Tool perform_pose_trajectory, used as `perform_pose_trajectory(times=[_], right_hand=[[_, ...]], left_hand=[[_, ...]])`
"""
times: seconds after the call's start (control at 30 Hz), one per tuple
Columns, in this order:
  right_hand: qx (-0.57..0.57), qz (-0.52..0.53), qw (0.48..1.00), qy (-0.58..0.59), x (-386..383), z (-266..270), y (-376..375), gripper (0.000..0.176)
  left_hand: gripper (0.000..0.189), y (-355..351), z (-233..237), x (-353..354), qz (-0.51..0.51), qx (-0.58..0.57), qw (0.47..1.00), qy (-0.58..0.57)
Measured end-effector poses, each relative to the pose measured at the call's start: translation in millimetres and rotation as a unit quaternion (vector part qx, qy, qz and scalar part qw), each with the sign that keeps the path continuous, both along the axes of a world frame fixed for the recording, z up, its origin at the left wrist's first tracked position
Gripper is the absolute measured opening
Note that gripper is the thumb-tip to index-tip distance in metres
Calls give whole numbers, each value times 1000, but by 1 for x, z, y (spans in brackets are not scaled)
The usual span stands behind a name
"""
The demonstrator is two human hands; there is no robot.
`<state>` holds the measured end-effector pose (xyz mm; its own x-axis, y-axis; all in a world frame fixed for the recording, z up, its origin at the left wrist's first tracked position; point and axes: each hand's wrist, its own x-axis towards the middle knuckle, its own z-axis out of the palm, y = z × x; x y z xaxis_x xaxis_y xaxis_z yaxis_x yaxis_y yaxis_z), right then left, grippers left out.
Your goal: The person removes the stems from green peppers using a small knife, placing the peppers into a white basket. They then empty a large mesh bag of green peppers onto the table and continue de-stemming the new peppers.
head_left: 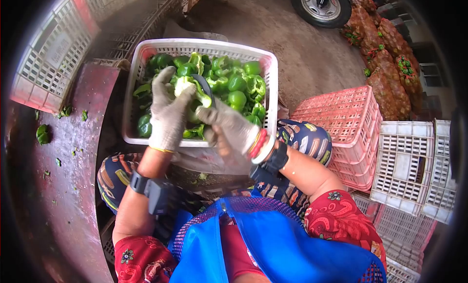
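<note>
In a white work glove, my left hand (168, 107) has its fingers closed around a cut green bell pepper (185, 84), whose pale inside faces up. My right hand (231, 124), also gloved, is closed just to the right and slightly blurred. From it a knife (204, 84) with a dark, curved blade reaches up against the pepper's right side; the handle is hidden in the glove. Both hands are over the near side of a white plastic crate (273, 88), which holds many green pepper pieces (237, 100), some cut open with their insides showing.
A metal surface (73, 185) on the left carries green scraps and a pepper piece (43, 134). Stacked pink crates (336, 107) and white crates (402, 161) stand at right. Filled net sacks (387, 83) and a wheel (321, 6) are farther back. Another crate (53, 54) is upper left.
</note>
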<state>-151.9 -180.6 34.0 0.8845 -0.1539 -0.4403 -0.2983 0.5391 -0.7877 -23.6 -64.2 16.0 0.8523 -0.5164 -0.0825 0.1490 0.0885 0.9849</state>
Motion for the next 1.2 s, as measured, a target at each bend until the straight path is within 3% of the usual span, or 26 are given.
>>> perform_pose_trajectory(times=[0.07,0.1,0.17,0.33,0.43,0.47,0.63,0.73,0.83,0.87,0.97,1.07,1.1,1.13,1.17,1.2], right_hand=[[-15,-40,999,29,13,17,7,65],[13,-26,995,93,15,19,-9,57],[-50,-68,996,42,28,-1,-21,50],[-254,15,966,51,18,18,-20,48],[-253,52,964,70,17,24,-21,47],[-229,59,968,83,16,29,-24,47],[-92,26,994,43,14,11,-21,42],[-28,28,998,45,14,2,-20,36],[20,24,998,56,14,5,-20,39],[41,27,996,78,13,10,-22,37],[102,-24,993,61,20,2,-20,30],[105,-32,992,64,22,2,-19,28],[110,-43,990,73,23,-3,-12,28],[114,-54,989,83,25,-12,-3,28],[118,-63,987,92,26,-12,6,28],[94,-38,988,118,24,-9,11,32]], left_hand=[[51,-6,-6,-2,-8,-20,1000,-23],[51,-5,-6,0,-19,31,999,-29],[54,5,0,11,-78,194,969,-134],[57,19,9,23,-174,337,886,-267],[46,24,10,24,-204,329,880,-274],[44,26,7,26,-193,284,901,-266],[30,32,5,32,-226,130,964,-44],[34,33,13,31,-224,45,966,121],[30,39,-13,42,-221,5,962,163],[28,29,-1,29,-186,-68,963,181],[24,29,1,34,-166,-57,968,178],[23,23,13,30,-113,15,992,48],[22,17,12,24,-68,43,994,-70],[22,16,15,22,-29,110,965,-235],[23,17,17,22,11,174,903,-392],[28,17,12,25,58,131,903,-405]])
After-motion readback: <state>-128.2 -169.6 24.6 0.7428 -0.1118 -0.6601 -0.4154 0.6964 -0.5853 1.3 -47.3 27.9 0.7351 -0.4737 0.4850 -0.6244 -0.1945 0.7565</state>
